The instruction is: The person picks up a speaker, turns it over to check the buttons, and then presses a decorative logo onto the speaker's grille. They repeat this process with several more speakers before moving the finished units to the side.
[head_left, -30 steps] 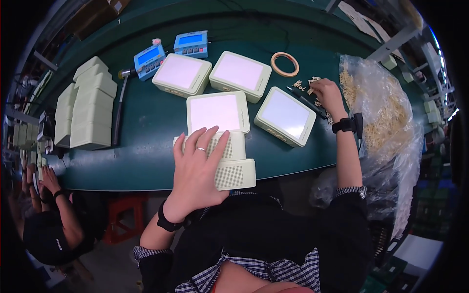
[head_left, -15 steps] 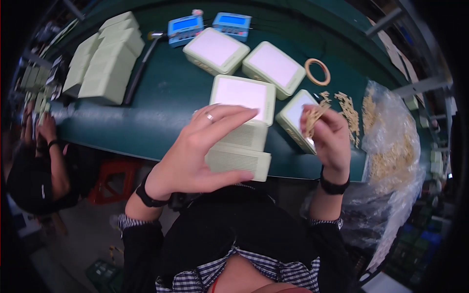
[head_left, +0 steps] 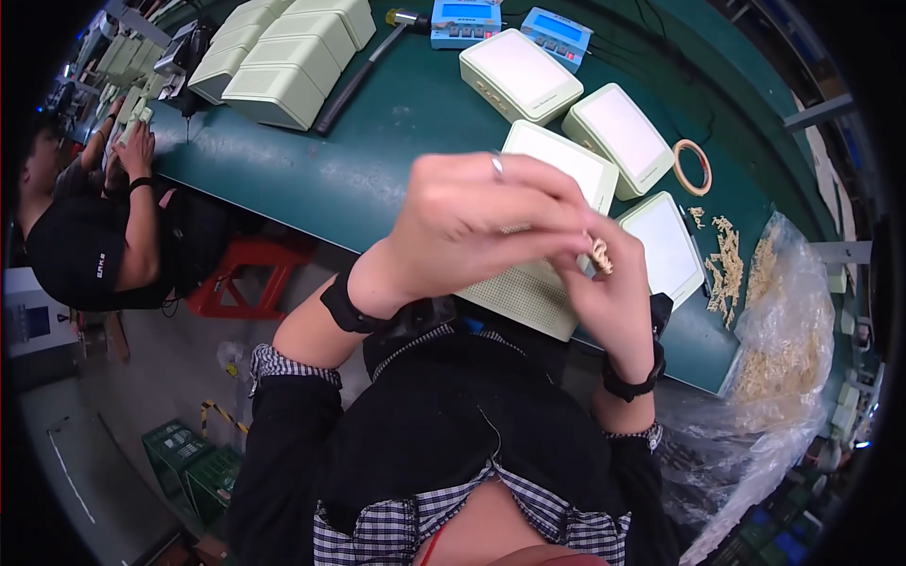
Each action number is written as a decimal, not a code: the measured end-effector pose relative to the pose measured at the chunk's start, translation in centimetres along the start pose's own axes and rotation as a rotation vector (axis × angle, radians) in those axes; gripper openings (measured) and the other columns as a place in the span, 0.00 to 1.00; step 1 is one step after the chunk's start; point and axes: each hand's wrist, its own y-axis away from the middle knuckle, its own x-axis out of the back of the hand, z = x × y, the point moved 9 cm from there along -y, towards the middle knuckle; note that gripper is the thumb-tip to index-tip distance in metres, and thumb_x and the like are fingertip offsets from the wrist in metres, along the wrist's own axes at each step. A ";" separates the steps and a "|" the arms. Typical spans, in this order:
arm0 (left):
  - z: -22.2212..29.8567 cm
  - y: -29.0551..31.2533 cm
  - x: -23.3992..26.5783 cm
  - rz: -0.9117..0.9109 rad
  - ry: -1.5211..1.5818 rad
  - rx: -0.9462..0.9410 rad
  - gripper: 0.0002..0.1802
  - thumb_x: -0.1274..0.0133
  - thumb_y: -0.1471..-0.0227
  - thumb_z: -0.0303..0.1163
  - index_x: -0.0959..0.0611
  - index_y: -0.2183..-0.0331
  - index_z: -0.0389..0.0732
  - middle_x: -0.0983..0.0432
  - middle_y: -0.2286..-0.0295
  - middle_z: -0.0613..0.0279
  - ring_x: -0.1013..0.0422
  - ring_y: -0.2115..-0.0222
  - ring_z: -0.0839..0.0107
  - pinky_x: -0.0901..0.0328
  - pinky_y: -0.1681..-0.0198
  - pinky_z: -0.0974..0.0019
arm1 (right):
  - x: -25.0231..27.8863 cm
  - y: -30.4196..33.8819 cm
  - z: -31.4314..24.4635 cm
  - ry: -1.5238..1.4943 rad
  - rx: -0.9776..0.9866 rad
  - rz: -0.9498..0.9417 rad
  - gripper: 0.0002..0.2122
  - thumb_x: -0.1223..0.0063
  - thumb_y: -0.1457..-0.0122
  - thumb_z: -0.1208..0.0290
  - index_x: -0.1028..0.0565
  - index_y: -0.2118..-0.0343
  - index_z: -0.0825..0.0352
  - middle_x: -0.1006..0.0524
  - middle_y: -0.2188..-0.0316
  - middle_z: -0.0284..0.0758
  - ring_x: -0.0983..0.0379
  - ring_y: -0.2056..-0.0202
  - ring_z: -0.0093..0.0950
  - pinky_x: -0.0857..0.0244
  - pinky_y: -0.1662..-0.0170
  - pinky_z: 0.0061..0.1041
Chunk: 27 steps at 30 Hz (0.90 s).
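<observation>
My right hand (head_left: 604,311) is curled around a small bunch of beige pieces (head_left: 600,257), part of which shows between the fingers. Reaching across from the left, my left hand (head_left: 491,217) has its fingertips closed against those right fingers; whatever they pinch is hidden. Both hands hover over a pale green box with a perforated side (head_left: 524,300) at the table's near edge. Just beyond it, a pale green box with a white top panel (head_left: 566,156) is partly covered by my left hand. Another white-panelled box (head_left: 661,247) lies right of my right hand.
Loose beige pieces (head_left: 725,269) lie beside a clear plastic bag (head_left: 783,330) with more inside. A tape roll (head_left: 692,168) is at right. Farther back are two more panelled boxes, blue devices (head_left: 467,21), a hammer-like tool (head_left: 363,75) and stacked boxes (head_left: 283,80). A co-worker (head_left: 94,226) sits left.
My left hand has moved right and closed its spread fingers at my right hand, which has turned inward with the beige pieces. The whole view has shifted, placing the table items farther right.
</observation>
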 end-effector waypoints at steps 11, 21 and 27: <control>-8.7 6.0 0.6 0.141 -0.008 0.344 0.05 0.36 0.56 0.22 0.12 0.71 0.37 0.18 0.67 0.55 0.27 0.57 0.66 0.33 0.52 0.63 | 2.2 0.5 5.3 -0.428 -0.068 0.251 0.07 0.57 0.38 0.80 0.29 0.59 0.72 0.28 0.68 0.31 0.32 0.64 0.18 0.38 0.58 0.19; -11.9 9.6 -1.6 0.217 0.301 0.737 0.06 0.34 0.56 0.31 0.11 0.72 0.43 0.22 0.60 0.61 0.33 0.55 0.67 0.41 0.49 0.63 | 0.9 0.1 5.0 -0.248 -0.059 0.214 0.06 0.52 0.42 0.77 0.28 0.62 0.70 0.30 0.69 0.29 0.37 0.66 0.18 0.45 0.60 0.16; -11.4 9.2 -1.4 0.154 0.179 0.690 0.04 0.38 0.52 0.26 0.12 0.71 0.38 0.26 0.59 0.60 0.30 0.60 0.75 0.35 0.56 0.71 | 0.5 -0.4 2.8 0.088 0.074 0.240 0.06 0.43 0.47 0.77 0.22 0.65 0.67 0.29 0.72 0.31 0.35 0.69 0.21 0.42 0.66 0.19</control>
